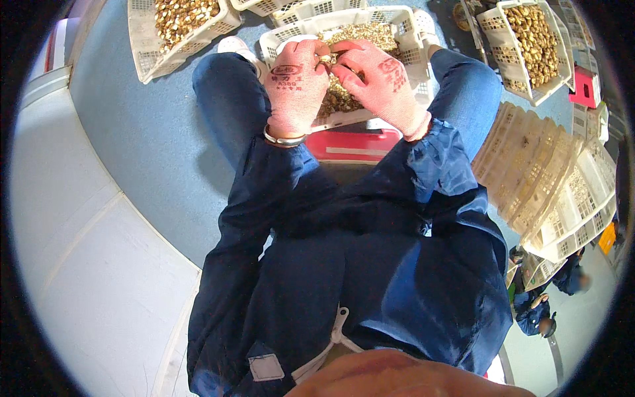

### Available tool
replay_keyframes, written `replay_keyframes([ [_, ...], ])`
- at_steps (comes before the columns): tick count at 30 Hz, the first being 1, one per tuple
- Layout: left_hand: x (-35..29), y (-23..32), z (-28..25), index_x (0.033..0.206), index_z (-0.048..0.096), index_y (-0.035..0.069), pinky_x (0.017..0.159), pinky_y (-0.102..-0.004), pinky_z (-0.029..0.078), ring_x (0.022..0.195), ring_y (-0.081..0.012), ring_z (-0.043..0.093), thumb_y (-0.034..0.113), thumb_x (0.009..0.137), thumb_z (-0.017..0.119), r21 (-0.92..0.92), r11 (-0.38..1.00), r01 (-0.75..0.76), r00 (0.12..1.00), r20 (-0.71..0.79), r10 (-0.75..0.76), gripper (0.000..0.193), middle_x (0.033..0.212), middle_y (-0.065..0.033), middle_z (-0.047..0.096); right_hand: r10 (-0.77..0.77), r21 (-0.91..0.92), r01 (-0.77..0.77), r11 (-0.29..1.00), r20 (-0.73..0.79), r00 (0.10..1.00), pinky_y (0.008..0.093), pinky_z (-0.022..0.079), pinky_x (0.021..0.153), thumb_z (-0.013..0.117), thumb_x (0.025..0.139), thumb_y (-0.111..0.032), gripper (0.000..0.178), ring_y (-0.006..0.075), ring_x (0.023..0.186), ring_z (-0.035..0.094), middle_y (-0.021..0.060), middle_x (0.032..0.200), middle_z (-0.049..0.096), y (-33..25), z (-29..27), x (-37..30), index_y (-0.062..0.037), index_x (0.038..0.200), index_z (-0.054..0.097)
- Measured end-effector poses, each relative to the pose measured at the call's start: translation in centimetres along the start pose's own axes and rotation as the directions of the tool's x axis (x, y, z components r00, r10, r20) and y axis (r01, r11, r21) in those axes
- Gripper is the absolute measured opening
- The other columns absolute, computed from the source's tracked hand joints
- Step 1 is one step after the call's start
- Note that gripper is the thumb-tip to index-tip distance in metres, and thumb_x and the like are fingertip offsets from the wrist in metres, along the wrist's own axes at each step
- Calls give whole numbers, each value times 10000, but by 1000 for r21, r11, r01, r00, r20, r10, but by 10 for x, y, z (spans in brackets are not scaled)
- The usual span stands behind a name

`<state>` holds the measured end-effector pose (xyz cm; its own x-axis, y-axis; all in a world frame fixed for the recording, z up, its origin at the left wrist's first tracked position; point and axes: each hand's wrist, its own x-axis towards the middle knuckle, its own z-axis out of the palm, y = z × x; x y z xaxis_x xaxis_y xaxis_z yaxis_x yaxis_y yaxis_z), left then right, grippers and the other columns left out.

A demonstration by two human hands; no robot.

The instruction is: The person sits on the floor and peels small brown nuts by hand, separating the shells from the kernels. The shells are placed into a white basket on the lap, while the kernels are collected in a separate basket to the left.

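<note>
My left hand (294, 86) and my right hand (380, 83), both in pink printed work gloves, meet over a white plastic crate (344, 120) between my knees. Their fingertips pinch a small mushroom (325, 59) with a pale part showing; the fingers hide most of it. Inside the crate, brown mushrooms (338, 100) lie close to me, and paler pieces (370, 32) fill the far side. A metal band circles my left wrist.
A red box or stool (350, 145) stands under the crate's near edge. Mushroom crates stand at far left (149, 63) and far right (522, 86). Stacked white crates (536, 172) lean at right. Two people (532, 311) are in the distance, lower right. Blue floor (152, 152) extends left.
</note>
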<state>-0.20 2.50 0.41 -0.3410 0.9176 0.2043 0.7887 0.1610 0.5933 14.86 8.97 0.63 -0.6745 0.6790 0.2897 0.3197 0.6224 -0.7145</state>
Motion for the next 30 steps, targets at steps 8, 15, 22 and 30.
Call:
replay_keyframes([
  [8, -4, 3, 3, 975, 641, 143, 745, -400, 541, 898, -283, 654, 116, 762, 697, 10, 1000, 1, 1000, 12, -2, 222, 970, -54, 647, 27, -78, -36, 996, -118, 993, 414, 527, 738, 634, 859, -216, 157, 326, 858, 636, 106, 918, 631, -3, 10, -1, -68, 910, 637],
  [15, -4, 5, -2, 934, 652, 134, 739, -384, 535, 880, -277, 660, 126, 758, 734, -53, 998, 20, 1000, 17, -19, 194, 929, -65, 655, 287, 202, -263, 943, -100, 953, 396, 506, 712, 617, 870, -178, 150, 344, 808, 627, 154, 815, 598, -7, -4, 0, -30, 855, 632],
  [22, -3, 6, -4, 946, 652, 161, 741, -397, 535, 899, -268, 649, 124, 755, 714, -33, 999, 36, 999, 7, -36, 204, 945, -43, 637, 85, 225, -75, 971, -37, 996, 391, 512, 753, 639, 872, -184, 154, 337, 875, 633, 155, 873, 621, -1, -8, 1, -35, 899, 667],
  [30, -5, 2, 3, 946, 653, 183, 728, -383, 534, 882, -251, 642, 106, 742, 730, -24, 994, -107, 992, -75, 105, 232, 931, -20, 615, 297, 153, -292, 944, -11, 955, 328, 497, 733, 634, 891, -181, 165, 222, 811, 620, 108, 897, 652, -6, -9, 1, -22, 925, 664],
])
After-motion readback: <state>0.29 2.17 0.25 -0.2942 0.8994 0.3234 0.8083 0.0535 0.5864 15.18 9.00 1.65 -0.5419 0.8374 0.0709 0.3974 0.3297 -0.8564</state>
